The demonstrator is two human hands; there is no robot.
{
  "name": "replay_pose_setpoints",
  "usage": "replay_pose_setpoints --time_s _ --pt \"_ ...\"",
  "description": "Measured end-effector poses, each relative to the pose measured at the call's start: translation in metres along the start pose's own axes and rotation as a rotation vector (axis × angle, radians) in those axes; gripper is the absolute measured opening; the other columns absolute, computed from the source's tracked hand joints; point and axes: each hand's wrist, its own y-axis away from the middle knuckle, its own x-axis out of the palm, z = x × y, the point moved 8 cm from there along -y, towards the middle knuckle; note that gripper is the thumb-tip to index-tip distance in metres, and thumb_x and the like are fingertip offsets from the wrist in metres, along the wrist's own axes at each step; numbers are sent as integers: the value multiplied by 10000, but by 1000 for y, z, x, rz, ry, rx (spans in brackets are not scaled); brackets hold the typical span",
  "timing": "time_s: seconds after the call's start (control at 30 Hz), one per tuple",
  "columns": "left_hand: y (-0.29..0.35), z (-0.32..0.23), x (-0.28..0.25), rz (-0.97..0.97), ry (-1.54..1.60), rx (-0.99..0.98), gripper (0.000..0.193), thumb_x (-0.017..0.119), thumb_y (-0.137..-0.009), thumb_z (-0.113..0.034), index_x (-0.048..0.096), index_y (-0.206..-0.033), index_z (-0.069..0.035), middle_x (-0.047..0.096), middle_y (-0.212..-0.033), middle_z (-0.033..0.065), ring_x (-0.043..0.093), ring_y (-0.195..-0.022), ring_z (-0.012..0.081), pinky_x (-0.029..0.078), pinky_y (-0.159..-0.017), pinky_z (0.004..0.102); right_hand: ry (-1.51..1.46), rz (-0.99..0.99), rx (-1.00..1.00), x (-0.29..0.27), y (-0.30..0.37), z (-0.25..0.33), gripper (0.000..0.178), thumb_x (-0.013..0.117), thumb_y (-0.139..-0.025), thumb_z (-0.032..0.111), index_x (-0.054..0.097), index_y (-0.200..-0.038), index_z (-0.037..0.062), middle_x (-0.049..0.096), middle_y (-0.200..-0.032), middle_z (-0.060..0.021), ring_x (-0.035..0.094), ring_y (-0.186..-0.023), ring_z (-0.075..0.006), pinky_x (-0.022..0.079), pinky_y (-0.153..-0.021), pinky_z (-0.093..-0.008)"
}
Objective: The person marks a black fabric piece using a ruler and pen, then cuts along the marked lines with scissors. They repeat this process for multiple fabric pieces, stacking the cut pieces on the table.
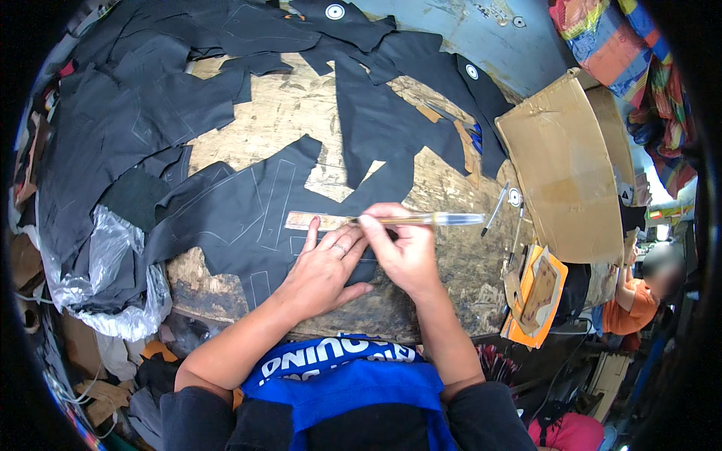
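My left hand point(322, 264) lies with fingers stretched out, fingertips pressing a narrow, light-brown rectangular template point(298, 220) onto a black sheet of material point(226, 199). Pinched in my right hand point(406, 248) is a pen point(451, 219) with a see-through barrel, held nearly level and pointing left. Its tip is by the template's right end, partly hidden behind my fingers. Pale outlines of straight-sided shapes are drawn on the black sheet, to the left of the template and just below it.
More black pieces point(150, 98) cover the worn wooden tabletop point(278, 105). A clear plastic bag point(113, 278) hangs at the left edge. To the right are a cardboard box point(564, 165), another pen point(495, 209) and an orange-edged stack of templates point(535, 297). A person in orange point(633, 307) sits beyond.
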Motion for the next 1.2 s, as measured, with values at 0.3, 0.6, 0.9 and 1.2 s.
replay_pose_setpoints --time_s 0.3,0.6,0.9,1.2 --pt "2 4 10 33 -22 40 681 643 -787 -456 485 -1261 7 471 -1294 236 356 -1280 397 149 -1084 589 279 459 -117 74 -30 3 139 612 -803 110 643 -800 -25 653 -770 -175 643 -693 -324 509 -639 -361" --pt "3 6 17 159 33 -5 676 646 -793 -448 481 -1266 6 428 -1343 203 327 -1307 347 211 -1058 610 53 450 1 86 -32 -10 170 646 -823 139 662 -850 -28 669 -786 -121 649 -694 -237 506 -666 -316" --pt "69 -41 16 201 -81 31 657 636 -797 -431 505 -1260 17 356 -1429 146 317 -1333 286 205 -1052 632 -108 -174 144 -32 10 -52 233 521 -960 176 597 -1100 5 674 -844 -90 645 -799 -139 500 -726 -250" --pt "79 -48 21 164 11 21 527 581 -864 -385 540 -1235 -14 425 -1393 125 348 -1332 264 166 -1069 633 -6 -278 -12 -32 27 -48 212 534 -949 127 611 -1074 -26 662 -906 -91 639 -834 -136 508 -763 -256"
